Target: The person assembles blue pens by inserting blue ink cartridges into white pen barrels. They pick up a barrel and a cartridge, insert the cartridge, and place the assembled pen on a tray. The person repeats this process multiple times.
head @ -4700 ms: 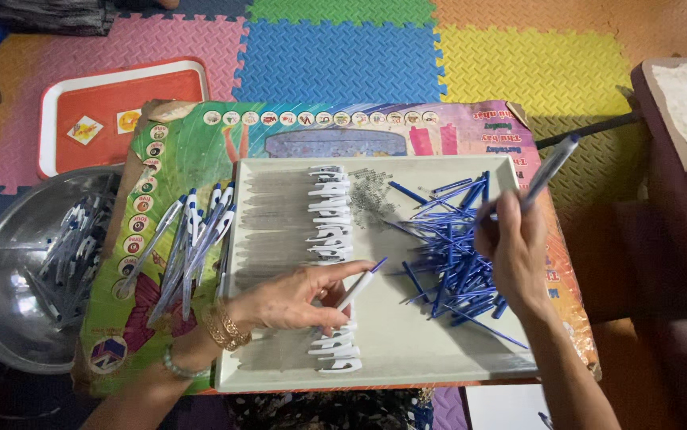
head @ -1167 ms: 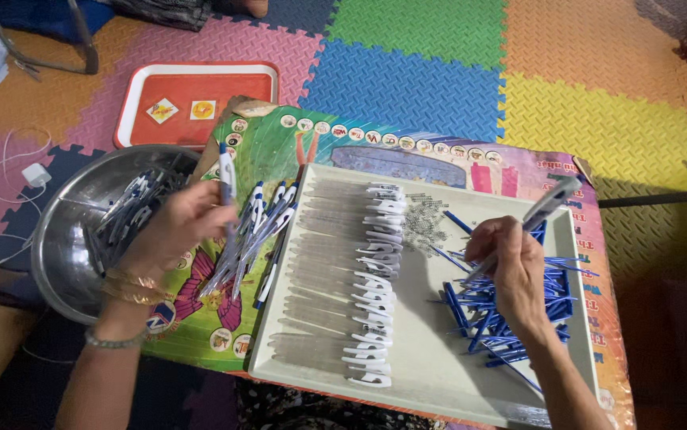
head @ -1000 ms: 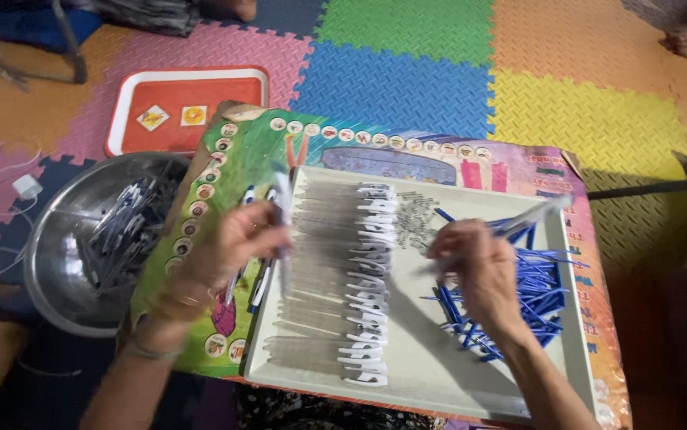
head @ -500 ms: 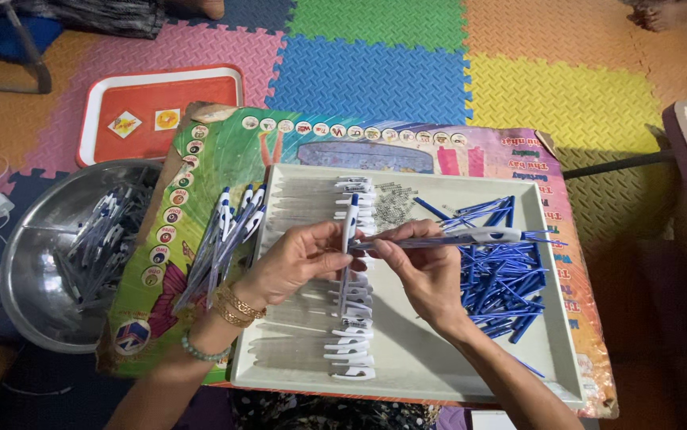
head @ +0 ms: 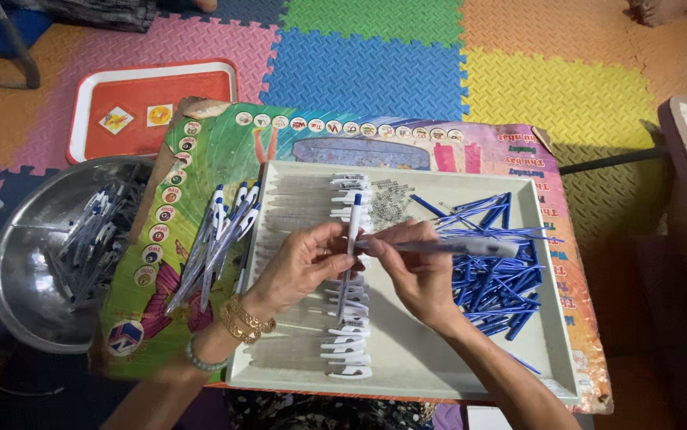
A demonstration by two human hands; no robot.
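Note:
My left hand (head: pixel 305 259) pinches an upright white pen top with a blue tip (head: pixel 353 231) over the pale tray (head: pixel 550 334). My right hand (head: pixel 415 263) holds a clear pen barrel (head: pixel 471 248) lying sideways, its end meeting the white part between my hands. Below my hands runs a row of white pen tops (head: pixel 345 318). A heap of blue refills (head: pixel 491 271) lies on the tray's right side, with a small pile of springs (head: pixel 391 203) near the top.
Several assembled pens (head: pixel 220 239) lie on the colourful board (head: pixel 192 167) left of the tray. A metal bowl (head: pixel 17 255) holds more pens. A red tray (head: pixel 152 103) sits on the foam floor mats. A dark rod (head: pixel 610 159) lies at right.
My left hand put a pen down at the left, came back to the tray and took a white top. My right hand brought a barrel from the right to meet it.

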